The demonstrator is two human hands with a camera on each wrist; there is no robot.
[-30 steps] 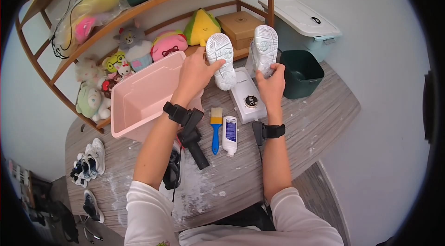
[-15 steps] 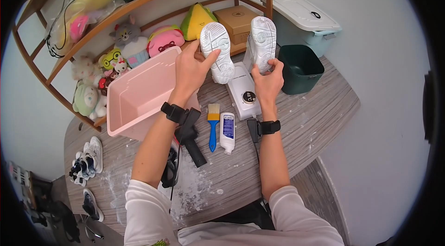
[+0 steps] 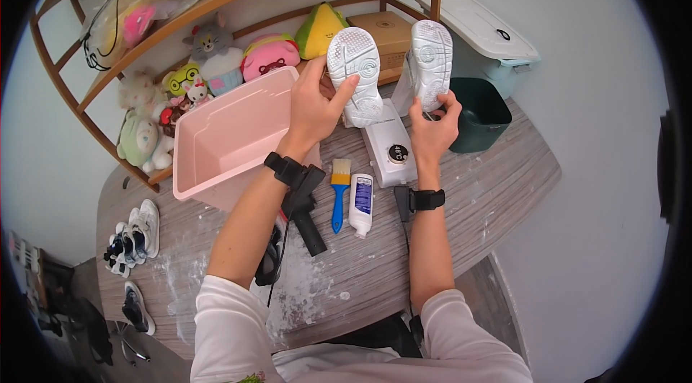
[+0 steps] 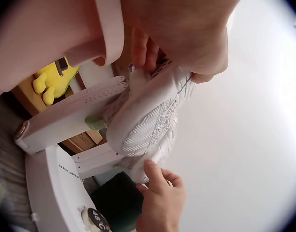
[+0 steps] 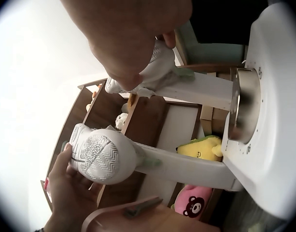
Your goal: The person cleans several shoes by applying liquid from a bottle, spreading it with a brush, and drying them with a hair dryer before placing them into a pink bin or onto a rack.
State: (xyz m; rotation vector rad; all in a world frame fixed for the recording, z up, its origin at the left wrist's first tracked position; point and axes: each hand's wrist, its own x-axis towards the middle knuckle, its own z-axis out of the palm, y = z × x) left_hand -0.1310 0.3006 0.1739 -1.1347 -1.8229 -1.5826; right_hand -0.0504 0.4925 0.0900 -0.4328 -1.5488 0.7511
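Not much has changed in the last second. The whole view has slid a little, most likely because the person's head moved. The left hand (image 3: 313, 102) still holds one white shoe (image 3: 355, 58), with its thumb on the bottom and its fingers behind. The right hand (image 3: 435, 129) still pinches the other white shoe (image 3: 432, 58) near its low end. Both shoes stand with their bottoms facing the person, over a white machine (image 3: 380, 156) whose round display (image 3: 397, 153) says 48°C. The right wrist view shows each shoe at the end of a white arm (image 5: 186, 166) with a green tip. How far the arms go inside is hidden. Since neither shoe has been let go, the work looks to be at the same step, with the shoes perhaps being set straight. Nearer the person, a blue-handled brush (image 3: 338, 199) and a white bottle (image 3: 362, 204) lie side by side, and neither hand touches them.
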